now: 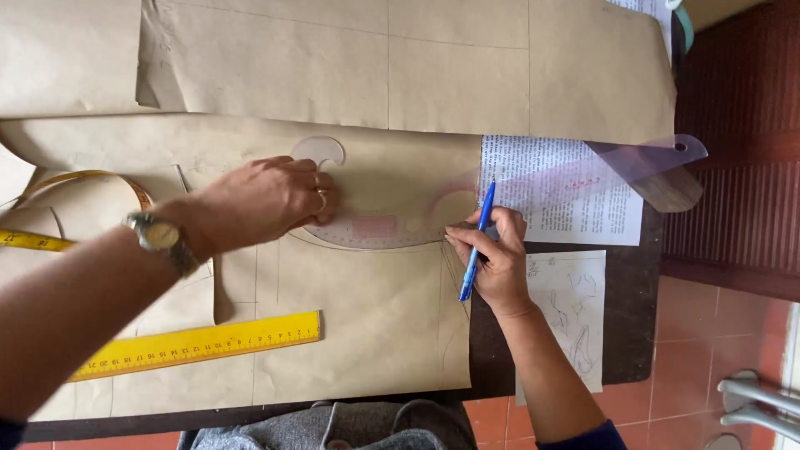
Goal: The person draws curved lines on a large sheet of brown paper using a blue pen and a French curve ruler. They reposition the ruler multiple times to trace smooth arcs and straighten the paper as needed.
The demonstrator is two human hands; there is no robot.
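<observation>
- Step: curve being traced on brown paper [367,325].
- Left hand [262,200], fingers flat, pins clear curve ruler [392,225].
- Right hand [496,254], at 3 o'clock, fingers clamped on blue pen [477,246].
- Next move calls for a steady ruler.

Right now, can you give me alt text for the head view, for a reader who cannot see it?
The left hand presses a clear curved ruler flat on brown pattern paper, while the right hand holds a blue pen at the ruler's edge. A yellow ruler lies on the paper nearer the person, and a yellow tape measure at the left.
</observation>
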